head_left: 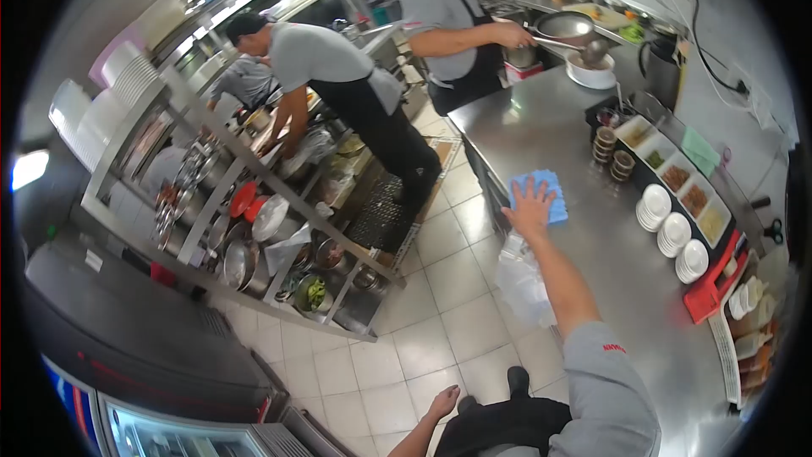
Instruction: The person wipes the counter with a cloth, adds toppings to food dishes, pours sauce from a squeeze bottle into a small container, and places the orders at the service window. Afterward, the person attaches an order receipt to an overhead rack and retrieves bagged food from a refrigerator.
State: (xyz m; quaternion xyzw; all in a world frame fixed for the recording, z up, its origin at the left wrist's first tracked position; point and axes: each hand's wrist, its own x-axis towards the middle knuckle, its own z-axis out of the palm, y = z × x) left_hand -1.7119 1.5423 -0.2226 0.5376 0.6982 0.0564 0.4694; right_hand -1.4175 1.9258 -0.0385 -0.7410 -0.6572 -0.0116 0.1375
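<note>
Hanging at the bottom centre of the frame, the left hand [445,403] is loosely curled beside a black apron [507,428], and from here I cannot tell whether it closes on anything. Right of centre, the right hand [531,207] rests palm down with fingers spread on a blue cloth [556,205], flat over it rather than clutching it, near the left edge of the steel counter [609,288]. Beside that forearm, a translucent plastic bag [522,279] shows at the counter's edge. Toward the right of the frame I see three stacks of white dishes [674,234] next to a row of food containers [675,178]. Farther off, at the upper centre, a co-worker's hand [512,35] grips a long handle near a white bowl [590,74]; at the upper left, another person [330,59] bends over the crowded shelving
</note>
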